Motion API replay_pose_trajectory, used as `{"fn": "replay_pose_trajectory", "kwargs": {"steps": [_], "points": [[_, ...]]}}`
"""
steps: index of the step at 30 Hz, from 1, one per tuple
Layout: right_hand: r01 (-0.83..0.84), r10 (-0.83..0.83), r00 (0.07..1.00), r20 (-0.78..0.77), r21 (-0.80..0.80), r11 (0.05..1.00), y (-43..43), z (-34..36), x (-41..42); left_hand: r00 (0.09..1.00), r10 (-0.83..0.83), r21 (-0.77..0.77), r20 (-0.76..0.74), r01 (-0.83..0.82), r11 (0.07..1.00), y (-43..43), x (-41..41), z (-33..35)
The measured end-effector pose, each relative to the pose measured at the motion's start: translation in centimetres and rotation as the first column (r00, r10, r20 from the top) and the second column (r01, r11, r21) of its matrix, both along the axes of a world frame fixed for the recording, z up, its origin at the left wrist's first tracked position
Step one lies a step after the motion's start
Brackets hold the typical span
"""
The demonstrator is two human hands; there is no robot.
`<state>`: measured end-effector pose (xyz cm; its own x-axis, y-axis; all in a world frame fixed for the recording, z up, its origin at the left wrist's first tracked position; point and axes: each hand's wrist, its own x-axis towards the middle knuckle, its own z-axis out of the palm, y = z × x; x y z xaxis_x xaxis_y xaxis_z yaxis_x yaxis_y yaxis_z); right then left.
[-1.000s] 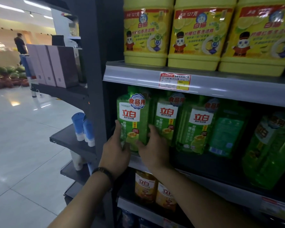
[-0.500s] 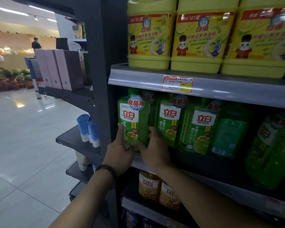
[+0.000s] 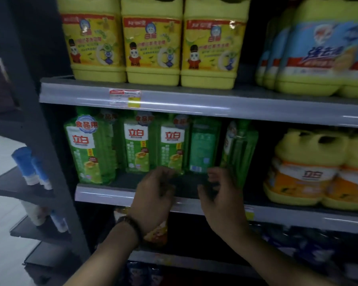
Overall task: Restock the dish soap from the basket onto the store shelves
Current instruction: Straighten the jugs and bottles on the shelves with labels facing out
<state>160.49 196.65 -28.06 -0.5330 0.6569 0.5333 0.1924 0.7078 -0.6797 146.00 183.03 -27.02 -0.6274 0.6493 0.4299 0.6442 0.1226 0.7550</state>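
Both hands have left the green plastic dish-soap bottle (image 3: 89, 149), which stands at the left end of the grey metal shelf (image 3: 103, 195). The left hand (image 3: 153, 195) and right hand (image 3: 219, 195) hover before the shelf's middle, loosely curled and empty, so that bottle looks stocked.

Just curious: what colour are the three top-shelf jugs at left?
Yellow jugs, head view.

We have one view only, worn on the head. It looks forward and a little downward, close up and nearly square onto the store shelves (image 3: 194, 104), which fill most of it. The rack's dark upright (image 3: 35, 131) and a strip of aisle floor (image 3: 0, 265) take the left edge. Our left grip (image 3: 153, 195) and right grip (image 3: 219, 195) sit low centre.
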Motion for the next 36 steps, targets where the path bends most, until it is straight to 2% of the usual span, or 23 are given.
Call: {"fn": "replay_pose_trajectory", "kwargs": {"steps": [3,5,8,11,14,19,21,23,28,32,36], "points": [[0.152,-0.151,0.987,-0.060,0.008,0.988,3.2,0.1,3.7,0.992,-0.117,0.018,0.037,0.116,0.993,3.6,2.3,0.2],[0.191,-0.193,0.978,-0.079,-0.032,0.981,5.3,0.1,5.0,0.983,-0.172,0.009,0.068,0.171,0.985,5.7,3.2,0.5],[0.167,-0.176,0.983,-0.050,-0.152,0.974,7.9,0.0,5.5,0.981,-0.181,-0.042,0.069,0.184,0.982,8.0,4.0,1.2],[0.162,-0.166,0.986,-0.002,-0.196,0.967,9.4,0.5,4.4,0.946,-0.244,-0.091,0.212,0.267,0.959,10.3,4.4,1.6],[0.122,-0.125,0.992,0.006,-0.277,0.953,10.0,1.0,2.5,0.911,-0.256,-0.031,0.324,0.280,0.959,12.2,4.7,1.1],[0.241,-0.242,0.970,0.019,-0.203,0.949,10.2,0.5,0.7,0.890,-0.272,0.015,0.365,0.287,0.958,12.8,5.2,-0.3],[0.260,-0.257,0.965,0.042,-0.164,0.952,10.4,0.3,0.7,0.854,-0.277,0.040,0.440,0.290,0.956,12.7,4.9,-0.2],[0.237,-0.232,0.971,0.047,-0.142,0.961,10.7,0.2,1.1,0.821,-0.287,0.041,0.494,0.308,0.951,12.5,4.4,0.3],[0.038,-0.040,0.999,-0.009,-0.171,0.985,11.5,0.2,2.6,0.861,-0.199,0.011,0.468,0.219,0.976,12.1,3.5,1.4],[-0.191,0.199,0.980,-0.016,-0.364,0.911,12.2,0.9,3.6,0.882,-0.213,0.004,0.421,0.233,0.972,12.0,3.9,1.4],[-0.254,0.314,0.946,0.084,-0.411,0.876,12.3,2.2,4.2,0.906,-0.214,0.010,0.365,0.226,0.974,11.4,3.3,1.3]]}}
